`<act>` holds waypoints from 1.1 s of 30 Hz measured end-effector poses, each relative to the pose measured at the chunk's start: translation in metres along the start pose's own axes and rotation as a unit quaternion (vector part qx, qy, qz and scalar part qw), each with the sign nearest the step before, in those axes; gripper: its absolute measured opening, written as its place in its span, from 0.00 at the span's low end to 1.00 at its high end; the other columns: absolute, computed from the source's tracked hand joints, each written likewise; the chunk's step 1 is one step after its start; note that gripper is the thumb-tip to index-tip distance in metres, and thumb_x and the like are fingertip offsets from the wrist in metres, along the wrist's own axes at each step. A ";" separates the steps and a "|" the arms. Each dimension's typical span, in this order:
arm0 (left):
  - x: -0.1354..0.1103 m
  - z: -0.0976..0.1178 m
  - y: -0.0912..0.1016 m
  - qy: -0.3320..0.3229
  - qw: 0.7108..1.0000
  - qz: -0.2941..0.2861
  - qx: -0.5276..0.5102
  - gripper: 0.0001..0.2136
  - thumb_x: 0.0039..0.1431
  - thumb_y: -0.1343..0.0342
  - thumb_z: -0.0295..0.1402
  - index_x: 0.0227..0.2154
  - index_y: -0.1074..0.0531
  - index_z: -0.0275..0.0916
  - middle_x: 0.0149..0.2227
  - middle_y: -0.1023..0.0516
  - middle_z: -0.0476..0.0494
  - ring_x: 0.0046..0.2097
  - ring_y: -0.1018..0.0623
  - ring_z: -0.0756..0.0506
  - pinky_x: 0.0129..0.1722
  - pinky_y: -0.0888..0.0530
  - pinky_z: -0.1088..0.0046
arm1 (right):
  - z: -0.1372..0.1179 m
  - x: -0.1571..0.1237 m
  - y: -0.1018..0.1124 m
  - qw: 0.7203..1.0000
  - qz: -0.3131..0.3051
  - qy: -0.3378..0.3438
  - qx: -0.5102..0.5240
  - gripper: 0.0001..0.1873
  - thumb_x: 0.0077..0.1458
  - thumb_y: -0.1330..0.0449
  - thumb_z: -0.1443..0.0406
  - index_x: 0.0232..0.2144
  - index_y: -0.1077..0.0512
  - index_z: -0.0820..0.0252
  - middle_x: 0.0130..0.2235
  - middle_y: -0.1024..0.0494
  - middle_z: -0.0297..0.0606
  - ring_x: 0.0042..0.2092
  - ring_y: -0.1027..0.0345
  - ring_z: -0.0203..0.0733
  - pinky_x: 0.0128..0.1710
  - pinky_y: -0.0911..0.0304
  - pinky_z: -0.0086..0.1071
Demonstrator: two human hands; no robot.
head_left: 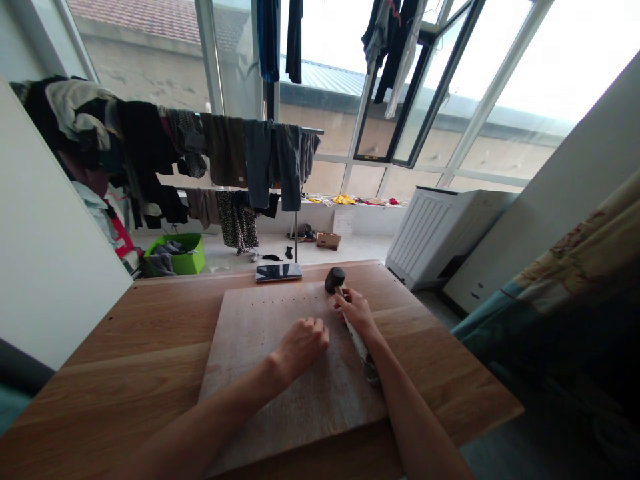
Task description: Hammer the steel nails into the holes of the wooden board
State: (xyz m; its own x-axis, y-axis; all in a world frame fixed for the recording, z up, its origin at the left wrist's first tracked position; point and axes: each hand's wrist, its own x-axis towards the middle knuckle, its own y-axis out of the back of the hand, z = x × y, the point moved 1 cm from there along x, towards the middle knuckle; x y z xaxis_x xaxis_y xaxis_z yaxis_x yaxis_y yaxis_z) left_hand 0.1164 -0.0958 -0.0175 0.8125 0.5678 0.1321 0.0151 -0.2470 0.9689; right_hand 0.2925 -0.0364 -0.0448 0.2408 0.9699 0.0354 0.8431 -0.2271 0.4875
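A pale wooden board [280, 400] lies on the wooden table [140, 347], with a row of small dark nails near its far edge. My left hand [300, 343] rests on the board's middle, fingers curled shut; whatever they pinch is too small to make out. My right hand [356, 312] grips the handle of a mallet [336, 280] close to its black head, which sits on the board's far right corner. The handle runs back along my right forearm.
A phone [279, 271] lies flat at the table's far edge. Beyond stand a clothes rack with hanging garments [240, 160], a green basket [177, 253] and a white radiator panel [435, 227]. A patterned cloth [575, 280] hangs at the right.
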 end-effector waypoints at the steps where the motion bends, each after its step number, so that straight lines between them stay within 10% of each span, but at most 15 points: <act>1: 0.000 0.000 0.000 -0.002 1.000 0.002 0.001 0.06 0.62 0.49 0.19 0.34 0.27 0.30 0.33 0.23 0.34 0.36 0.21 0.39 0.30 0.27 0.67 | 0.000 0.000 0.000 1.000 0.000 0.000 -0.001 0.13 0.58 0.42 0.62 0.43 0.26 0.63 0.28 0.20 0.36 0.18 0.32 0.33 0.18 0.36 0.24; 33: 0.000 -0.003 -0.007 -0.002 0.999 0.043 0.011 0.07 0.63 0.50 0.20 0.34 0.26 0.29 0.34 0.24 0.33 0.38 0.24 0.39 0.36 0.29 0.63 | -0.001 -0.002 0.000 1.000 0.000 0.001 -0.014 0.10 0.60 0.43 0.62 0.41 0.27 0.61 0.29 0.19 0.35 0.18 0.32 0.31 0.17 0.37 0.22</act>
State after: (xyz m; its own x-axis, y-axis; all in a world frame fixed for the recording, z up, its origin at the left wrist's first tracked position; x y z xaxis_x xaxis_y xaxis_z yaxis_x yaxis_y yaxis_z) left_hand 0.1144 -0.0917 -0.0234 0.8138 0.5401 0.2145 -0.0427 -0.3124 0.9490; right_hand 0.2916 -0.0385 -0.0435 0.2401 0.9700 0.0378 0.8293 -0.2252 0.5115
